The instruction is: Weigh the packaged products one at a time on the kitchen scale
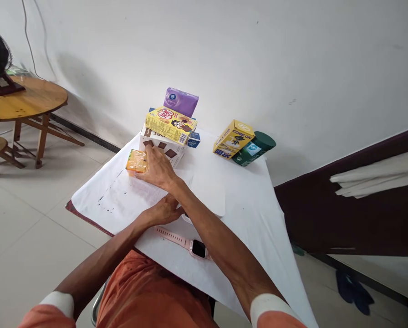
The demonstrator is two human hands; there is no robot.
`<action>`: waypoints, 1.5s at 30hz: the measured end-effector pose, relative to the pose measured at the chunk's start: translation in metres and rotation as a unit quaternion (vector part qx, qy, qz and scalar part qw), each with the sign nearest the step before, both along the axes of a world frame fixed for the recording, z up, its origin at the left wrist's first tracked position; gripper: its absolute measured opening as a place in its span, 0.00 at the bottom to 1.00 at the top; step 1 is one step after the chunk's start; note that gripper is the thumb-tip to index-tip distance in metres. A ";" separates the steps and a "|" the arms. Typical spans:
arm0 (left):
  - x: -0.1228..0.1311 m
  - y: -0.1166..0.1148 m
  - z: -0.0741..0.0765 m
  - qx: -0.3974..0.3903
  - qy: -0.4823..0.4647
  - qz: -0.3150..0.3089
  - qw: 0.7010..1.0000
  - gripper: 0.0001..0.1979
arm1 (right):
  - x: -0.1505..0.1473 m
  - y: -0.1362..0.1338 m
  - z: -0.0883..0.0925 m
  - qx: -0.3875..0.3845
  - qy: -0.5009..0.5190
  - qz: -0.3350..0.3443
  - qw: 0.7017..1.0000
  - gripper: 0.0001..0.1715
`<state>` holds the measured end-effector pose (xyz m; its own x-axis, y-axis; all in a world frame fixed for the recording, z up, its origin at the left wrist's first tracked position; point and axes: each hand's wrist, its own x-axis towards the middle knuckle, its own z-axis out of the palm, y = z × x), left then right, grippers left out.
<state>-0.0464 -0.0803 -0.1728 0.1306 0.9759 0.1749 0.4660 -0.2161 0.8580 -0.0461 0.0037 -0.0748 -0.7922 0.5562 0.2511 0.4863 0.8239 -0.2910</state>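
My right hand (160, 168) reaches across to the far left and is closed on a small orange-and-yellow packet (136, 161) in clear, shiny wrap. Just behind it stands a white box with brown squares (145, 140), and a yellow cartoon-printed box (171, 124) lies on top. My left hand (166, 210) rests low over the table beside a flat white device with rounded corners (211, 198), which looks like a kitchen scale. The right forearm crosses over and hides part of that device and the left fingertips, so their grip is unclear.
A purple tissue pack (181, 101) stands behind the boxes. To the right are a yellow box (233, 139) and a dark green canister (255, 148). A pink smartwatch (197, 248) lies near the front edge of the white-covered table (258, 237). A round wooden table (43, 95) stands left.
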 end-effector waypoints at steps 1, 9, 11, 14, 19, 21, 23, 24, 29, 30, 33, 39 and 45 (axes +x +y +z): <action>0.000 0.000 -0.001 -0.012 0.005 -0.001 1.000 0.21 | 0.003 0.000 -0.002 -0.018 0.012 0.010 1.000 0.36; 0.004 0.001 0.007 -0.005 0.008 0.000 1.000 0.20 | 0.097 -0.001 0.039 -0.052 0.201 -0.036 0.978 0.35; 0.003 0.001 0.013 -0.014 0.010 -0.010 1.000 0.22 | 0.132 0.003 0.054 -0.031 0.206 -0.078 0.975 0.34; 0.002 0.000 0.018 -0.028 0.008 -0.016 0.999 0.24 | 0.178 0.013 0.057 -0.008 0.180 -0.135 0.974 0.32; 0.001 0.002 0.014 -0.035 0.005 -0.008 0.999 0.25 | 0.220 0.025 0.028 -0.053 0.142 -0.205 0.967 0.31; 0.001 0.003 0.012 -0.034 0.001 -0.001 0.999 0.26 | 0.225 0.028 0.018 -0.068 0.141 -0.218 0.963 0.32; 0.000 0.004 0.010 -0.033 -0.005 0.006 0.999 0.26 | 0.226 0.032 0.014 -0.068 0.142 -0.219 0.963 0.34; 0.000 0.005 0.010 -0.033 -0.009 0.008 0.999 0.26 | 0.226 0.034 0.013 -0.067 0.141 -0.216 0.964 0.34; -0.001 0.005 0.013 -0.041 -0.019 0.009 0.999 0.26 | 0.223 0.041 0.018 -0.087 0.111 -0.196 0.970 0.33; -0.001 0.005 0.014 -0.044 -0.019 0.009 0.999 0.26 | 0.224 0.041 0.019 -0.094 0.111 -0.192 0.971 0.34; 0.000 0.005 0.015 -0.048 -0.019 0.009 0.999 0.26 | 0.232 0.039 0.026 -0.121 0.148 -0.199 0.961 0.44; 0.000 0.005 0.017 -0.043 -0.016 0.010 0.999 0.26 | 0.259 0.040 0.028 -0.159 0.223 -0.234 0.933 0.50; -0.002 0.005 0.010 -0.016 -0.028 0.014 0.999 0.26 | 0.252 0.040 -0.012 -0.264 0.211 -0.201 0.919 0.57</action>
<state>-0.0482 -0.0749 -0.1629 0.0944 0.9843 0.1494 0.4229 -0.1755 0.8890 0.2060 0.0441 -0.0870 -0.3892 0.9157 0.0996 0.4737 0.2917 -0.8310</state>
